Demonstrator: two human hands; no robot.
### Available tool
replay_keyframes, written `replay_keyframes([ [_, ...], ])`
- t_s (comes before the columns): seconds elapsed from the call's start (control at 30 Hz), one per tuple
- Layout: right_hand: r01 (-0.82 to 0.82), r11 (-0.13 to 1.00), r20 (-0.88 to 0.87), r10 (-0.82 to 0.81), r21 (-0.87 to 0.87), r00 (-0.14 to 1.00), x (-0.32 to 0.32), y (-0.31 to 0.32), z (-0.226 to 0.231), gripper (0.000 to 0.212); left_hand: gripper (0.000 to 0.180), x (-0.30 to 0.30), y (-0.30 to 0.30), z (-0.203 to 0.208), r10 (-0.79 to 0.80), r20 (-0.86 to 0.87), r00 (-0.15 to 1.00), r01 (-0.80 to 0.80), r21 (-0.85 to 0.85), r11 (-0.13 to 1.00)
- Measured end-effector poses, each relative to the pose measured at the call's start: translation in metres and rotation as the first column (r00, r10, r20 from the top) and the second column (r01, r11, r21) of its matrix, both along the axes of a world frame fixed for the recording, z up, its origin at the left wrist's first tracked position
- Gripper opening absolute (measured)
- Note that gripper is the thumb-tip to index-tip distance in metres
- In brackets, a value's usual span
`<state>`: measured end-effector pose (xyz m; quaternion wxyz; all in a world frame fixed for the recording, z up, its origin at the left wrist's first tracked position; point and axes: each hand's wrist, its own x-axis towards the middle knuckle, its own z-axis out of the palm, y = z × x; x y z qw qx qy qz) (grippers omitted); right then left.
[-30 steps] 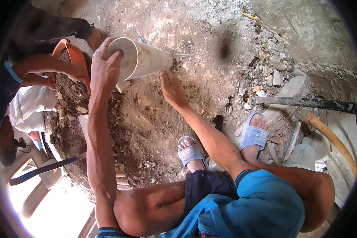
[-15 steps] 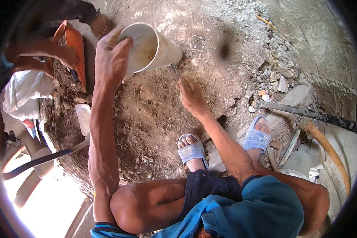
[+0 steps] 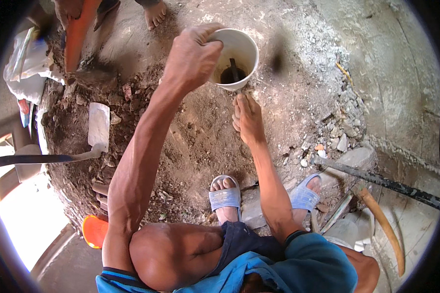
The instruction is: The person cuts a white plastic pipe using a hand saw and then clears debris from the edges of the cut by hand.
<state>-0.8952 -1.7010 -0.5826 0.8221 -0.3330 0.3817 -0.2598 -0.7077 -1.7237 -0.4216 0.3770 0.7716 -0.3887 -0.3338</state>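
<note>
My left hand (image 3: 193, 56) grips the left rim of a white plastic pipe (image 3: 252, 51), thumb over the edge. The pipe stands nearly upright over the dirt, so I look down its open top. At its bottom shows a dark round gap with a dark bar (image 3: 233, 68) across it. Just below the near rim, my right hand (image 3: 248, 117) is closed at the pipe's foot. It holds a dark thin metal tool, seen in the earlier frame; the pipe's wall and my fingers now hide most of it.
Loose soil and rubble surround me. A shovel (image 3: 99, 126) lies left, near an orange container (image 3: 95, 231). A co-worker's hand (image 3: 68, 12) holds an orange pan-like piece (image 3: 79, 41), with a bare foot (image 3: 155, 15) nearby. A dark metal bar (image 3: 381, 179) and curved wooden handle (image 3: 384, 232) lie right.
The pipe has swung from leaning to nearly upright and shifted right with my left hand. My right hand has come under its near rim. The co-worker's orange piece has moved up, and the view has shifted.
</note>
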Motion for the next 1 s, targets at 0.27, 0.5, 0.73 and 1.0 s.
replay_keyframes([
  [0.27,0.0,0.996,-0.057,0.006,0.093,0.998,-0.014,0.005,0.006,0.033,0.04,0.003,0.001,0.0,-0.037,0.045,0.998,0.039,-0.035,0.999],
  [0.5,0.003,0.998,-0.195,0.011,0.071,0.981,-0.033,0.037,0.018,0.035,0.045,0.007,0.0,0.002,-0.04,0.018,0.999,0.04,0.01,0.999],
  [0.73,0.09,0.99,-0.155,-0.073,0.108,0.985,-0.023,0.037,0.007,0.035,0.047,0.006,-0.003,-0.011,-0.078,0.095,0.992,0.08,-0.011,0.997],
  [1.0,-0.016,1.0,-0.053,0.015,-0.027,0.998,0.003,0.007,-0.003,0.034,0.037,-0.001,-0.002,-0.002,-0.051,0.1,0.994,0.057,-0.052,0.997],
])
